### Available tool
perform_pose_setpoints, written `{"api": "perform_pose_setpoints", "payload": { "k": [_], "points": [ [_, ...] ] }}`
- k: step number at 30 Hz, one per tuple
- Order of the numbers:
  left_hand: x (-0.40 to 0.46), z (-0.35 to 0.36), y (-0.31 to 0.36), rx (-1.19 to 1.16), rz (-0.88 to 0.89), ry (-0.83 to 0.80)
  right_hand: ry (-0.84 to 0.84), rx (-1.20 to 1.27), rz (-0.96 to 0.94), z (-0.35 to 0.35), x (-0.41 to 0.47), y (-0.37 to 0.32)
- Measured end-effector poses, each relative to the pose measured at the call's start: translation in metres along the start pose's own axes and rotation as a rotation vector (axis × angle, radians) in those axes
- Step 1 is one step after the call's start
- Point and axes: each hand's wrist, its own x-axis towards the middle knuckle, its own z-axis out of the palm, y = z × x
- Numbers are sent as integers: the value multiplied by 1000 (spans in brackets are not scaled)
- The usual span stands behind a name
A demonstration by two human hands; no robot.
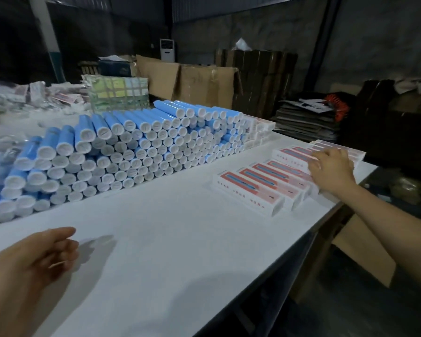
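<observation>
A long stack of blue tubes with white caps (122, 152) lies on the white table (170, 239), caps facing me. To the right, a row of flat red-and-white boxes (258, 188) leans overlapping along the table's right side. My right hand (331, 166) reaches out and rests on the far boxes of that row, fingers spread over their tops. My left hand (37, 259) hovers low over the table at the near left, fingers loosely curled, holding nothing.
More white boxes (258, 132) sit behind the tube stack. Plastic-wrapped packets (22, 98) pile at the far left. Cardboard cartons (199, 81) and stacked flat cardboard (306, 122) stand beyond the table. The table edge runs diagonally at the right.
</observation>
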Motion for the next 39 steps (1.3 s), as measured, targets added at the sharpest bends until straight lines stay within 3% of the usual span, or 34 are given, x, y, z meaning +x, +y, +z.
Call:
{"api": "perform_pose_setpoints", "payload": {
  "k": [6, 11, 14, 19, 28, 34, 39],
  "points": [
    [-27, 6, -2, 209, 313, 31, 108, 574, -346, -37, -33, -157],
    [-30, 8, -3, 296, 363, 52, -142, 776, -719, -40, -103, -282],
    [-31, 11, -4, 79, 290, 27, -322, 740, -863, -18, -146, -330],
    [-24, 7, -8, -96, 234, -64, -530, 586, -963, 12, -187, -350],
    [-33, -3, 1, -50, 150, -147, -471, 593, -983, 27, -187, -348],
    [-44, -56, 51, 585, 338, 16, -425, 618, -976, 28, -189, -345],
    [-54, -145, 85, 1263, 498, 505, -386, 602, -961, 39, -187, -344]
  ]
}}
